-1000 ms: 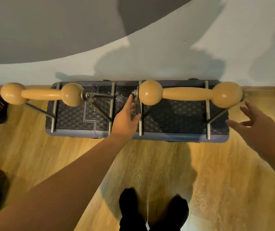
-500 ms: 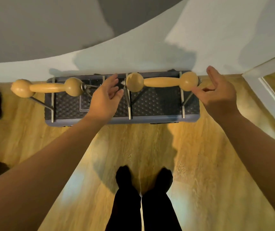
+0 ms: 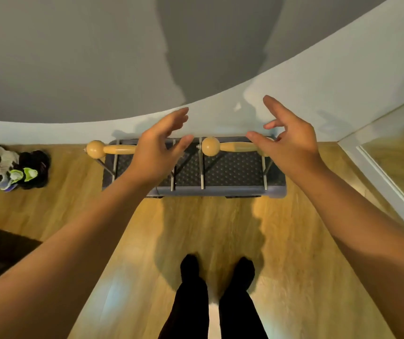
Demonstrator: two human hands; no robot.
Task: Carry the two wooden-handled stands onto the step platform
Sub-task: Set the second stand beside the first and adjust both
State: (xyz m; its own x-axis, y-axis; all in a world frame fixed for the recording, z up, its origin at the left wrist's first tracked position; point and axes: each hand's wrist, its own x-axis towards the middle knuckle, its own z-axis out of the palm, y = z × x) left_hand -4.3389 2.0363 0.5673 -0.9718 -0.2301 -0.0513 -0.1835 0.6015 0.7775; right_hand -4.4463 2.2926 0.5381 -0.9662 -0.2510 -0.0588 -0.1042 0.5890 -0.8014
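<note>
With both hands lifted off since a second ago, left hand [image 3: 157, 152] and right hand [image 3: 291, 143] hover empty, fingers loose, above left stand [image 3: 108, 149] and right stand [image 3: 230, 146], both standing on step platform [image 3: 232, 190]; placement appears complete.

shoes [image 3: 12, 170] on wooden floor [image 3: 220, 228]; grey wall [image 3: 73, 57]
</note>
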